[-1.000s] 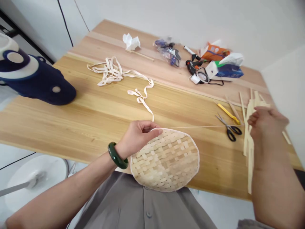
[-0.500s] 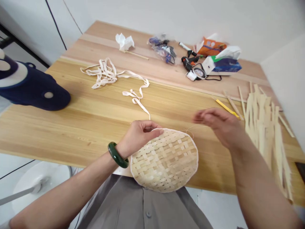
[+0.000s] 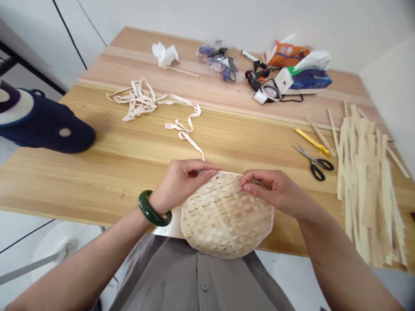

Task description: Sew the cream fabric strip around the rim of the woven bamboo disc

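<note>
A round woven bamboo piece (image 3: 227,216) with a white-taped rim rests against the table's front edge. My left hand (image 3: 191,179), a green bangle on its wrist, pinches the top rim between thumb and fingers. The white tape (image 3: 194,149) runs from there to a loose heap (image 3: 141,101) at the back left. On the right part of the same rim, my right hand (image 3: 266,188) has its thumb and fingertips pinched together; a thin, needle-like thing shows faintly at the tips, too small to make out. A bit of thread curls just above it.
Black-handled scissors (image 3: 316,162), a yellow cutter (image 3: 311,140) and a pile of bamboo strips (image 3: 369,185) lie on the right. Behind are a glue gun (image 3: 256,77), a tissue box (image 3: 308,80) and bagged items (image 3: 220,62). A dark blue object (image 3: 48,121) stands at left.
My right hand has come down and left from above the table to the woven piece's rim, its fingers now pinched. The scissors have come into sight. My left hand still grips the rim.
</note>
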Demonstrator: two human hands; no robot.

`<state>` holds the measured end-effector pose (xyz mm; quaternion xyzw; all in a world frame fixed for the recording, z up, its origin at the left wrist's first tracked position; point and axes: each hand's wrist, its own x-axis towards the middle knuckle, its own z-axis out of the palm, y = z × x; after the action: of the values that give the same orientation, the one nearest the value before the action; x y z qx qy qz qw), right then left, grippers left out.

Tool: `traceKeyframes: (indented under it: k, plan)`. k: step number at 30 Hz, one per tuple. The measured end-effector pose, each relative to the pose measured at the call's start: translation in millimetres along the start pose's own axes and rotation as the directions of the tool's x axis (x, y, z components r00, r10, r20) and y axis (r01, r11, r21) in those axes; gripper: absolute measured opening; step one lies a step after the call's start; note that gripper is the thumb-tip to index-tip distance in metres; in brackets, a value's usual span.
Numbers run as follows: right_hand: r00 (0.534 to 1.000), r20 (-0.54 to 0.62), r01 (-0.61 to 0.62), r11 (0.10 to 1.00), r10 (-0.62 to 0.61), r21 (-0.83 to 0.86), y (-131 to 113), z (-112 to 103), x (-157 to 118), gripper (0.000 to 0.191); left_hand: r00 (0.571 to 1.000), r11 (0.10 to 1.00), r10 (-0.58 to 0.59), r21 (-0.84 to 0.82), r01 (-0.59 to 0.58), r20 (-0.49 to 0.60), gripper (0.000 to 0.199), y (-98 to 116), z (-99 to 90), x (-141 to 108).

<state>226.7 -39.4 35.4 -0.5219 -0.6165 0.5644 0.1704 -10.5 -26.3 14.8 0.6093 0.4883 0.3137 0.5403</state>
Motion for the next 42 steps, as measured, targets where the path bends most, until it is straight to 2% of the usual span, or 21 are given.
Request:
traceKeyframes:
  k: [2, 4, 8, 13, 16, 22, 27, 30, 36, 39, 42]
  plan:
    - [1.000, -0.004, -0.008, 1.000, 0.008, 0.000, 0.8, 0.5, 1.0, 0.024, 0.995, 0.985, 0.099, 0.144, -0.095, -0.016, 0.021, 0.9, -2.4, 1.6]
    - [1.000, -0.005, -0.015, 1.000, 0.015, 0.003, 1.7, 0.6, 1.6, 0.024, 0.985, 0.957, 0.173, 0.233, -0.171, 0.011, 0.020, 0.4, -5.5, 3.8]
    - [1.000, -0.007, -0.011, 1.000, 0.011, 0.012, 2.7, -0.1, 1.4, 0.024, 0.959, 0.909, 0.279, 0.306, -0.283, 0.060, 0.018, -3.9, -11.0, 9.3]
    - [1.000, 0.005, -0.003, 1.000, 0.003, 0.020, 4.1, -0.9, 0.8, 0.023, 0.898, 0.821, 0.429, 0.375, -0.431, 0.093, 0.019, -9.3, -13.2, 15.1]
    - [1.000, 0.002, -0.016, 0.999, 0.016, 0.038, 5.7, -1.3, 0.8, 0.023, 0.880, 0.788, 0.454, 0.398, -0.469, 0.139, 0.019, -9.3, -13.7, 15.1]
    - [1.000, 0.007, -0.008, 0.999, 0.008, 0.033, 6.7, -1.8, 0.5, 0.023, 0.866, 0.788, 0.457, 0.358, -0.501, 0.204, 0.021, -6.1, -16.3, 10.5]
    - [1.000, 0.018, 0.003, 1.000, -0.004, 0.017, 5.2, -0.4, 1.5, 0.023, 0.863, 0.773, 0.455, 0.385, -0.505, 0.218, 0.023, -5.4, -18.8, 5.2]
    - [1.000, 0.018, 0.010, 1.000, -0.010, 0.012, 4.6, 0.1, 2.3, 0.023, 0.851, 0.732, 0.476, 0.435, -0.524, 0.223, 0.023, -6.7, -19.4, 2.0]
    - [0.999, 0.030, 0.014, 1.000, -0.014, -0.015, 3.9, 0.4, 2.4, 0.025, 0.776, 0.574, 0.602, 0.573, -0.585, 0.189, 0.021, -9.3, -20.8, -1.9]
    - [0.999, 0.031, -0.007, 1.000, 0.008, -0.015, 4.2, 1.0, 2.0, 0.025, 0.772, 0.554, 0.590, 0.577, -0.599, 0.235, 0.022, -10.3, -22.1, -3.8]
    - [1.000, 0.027, -0.015, 1.000, 0.015, -0.010, 4.0, 2.3, 1.9, 0.024, 0.788, 0.566, 0.568, 0.582, -0.584, 0.238, 0.022, -14.2, -21.9, -5.5]
